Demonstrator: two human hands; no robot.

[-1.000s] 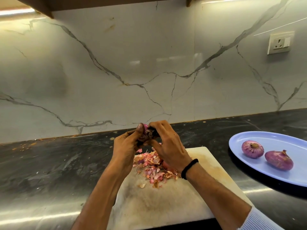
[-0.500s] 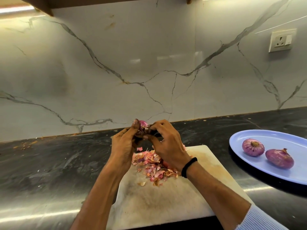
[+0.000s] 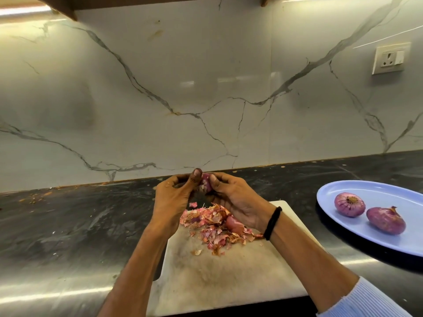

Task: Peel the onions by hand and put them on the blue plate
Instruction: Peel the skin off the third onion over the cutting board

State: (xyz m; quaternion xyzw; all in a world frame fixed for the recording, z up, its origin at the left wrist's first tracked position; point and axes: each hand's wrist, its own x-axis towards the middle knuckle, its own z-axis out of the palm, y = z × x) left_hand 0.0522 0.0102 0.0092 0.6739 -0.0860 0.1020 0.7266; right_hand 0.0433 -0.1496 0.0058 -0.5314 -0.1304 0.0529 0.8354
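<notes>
- The left hand (image 3: 174, 197) and right hand (image 3: 235, 200) meet above the far edge of the cutting board (image 3: 229, 275). Both pinch a small held onion (image 3: 205, 185) between thumbs and curled fingers.
- Only a pinkish sliver of the held onion shows between the two thumbs. Fingers cover the rest, so how much skin it carries cannot be told.
- Directly below the hands a heap of peels (image 3: 210, 227) lies on the cutting board. The heel of the right hand hides part of its right side.
- A second onion (image 3: 234, 224) peeks out from under the right wrist, half buried in the peels.
- Well to the right of the right hand, the blue plate (image 3: 389, 195) sits on the dark counter (image 3: 68, 225), its right end cut off by the frame edge.
- On the blue plate lie a rounder onion (image 3: 349, 204), root end showing, and a pointed onion (image 3: 386, 220) just beside it, apart from each other.
- A black band (image 3: 272, 223) circles the right wrist, and a pale blue sleeve (image 3: 366, 303) is cut off at the bottom corner.
</notes>
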